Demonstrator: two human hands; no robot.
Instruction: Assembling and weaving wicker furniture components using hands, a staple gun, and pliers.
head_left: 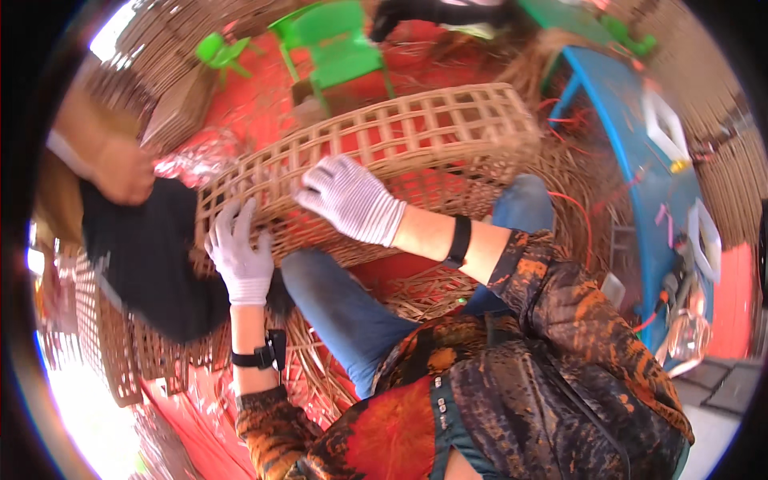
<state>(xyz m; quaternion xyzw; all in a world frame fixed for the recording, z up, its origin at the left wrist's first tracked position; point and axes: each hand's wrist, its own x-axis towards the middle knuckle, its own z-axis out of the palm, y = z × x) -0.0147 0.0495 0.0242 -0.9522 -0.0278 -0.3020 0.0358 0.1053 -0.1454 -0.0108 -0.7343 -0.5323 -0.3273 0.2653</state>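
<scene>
A long, shallow basket (416,132) of woven brown strips lies across in front of my knees, its open lattice facing up. My left hand (242,260), in a pale knit glove, lies at the basket's left end with its fingers stretched and apart. Over the lattice left of the middle is my right hand (356,204), in a striped white glove. Its fingers are curled together, and whatever they hold is hidden.
A person's blurred hand (124,172) and dark trouser leg (152,264) are close on my left. Green chairs (336,44) stand beyond the basket. A blue table (632,144) runs along the right. Loose strips (432,292) litter the red floor covering, and another lattice panel (112,344) stands lower left.
</scene>
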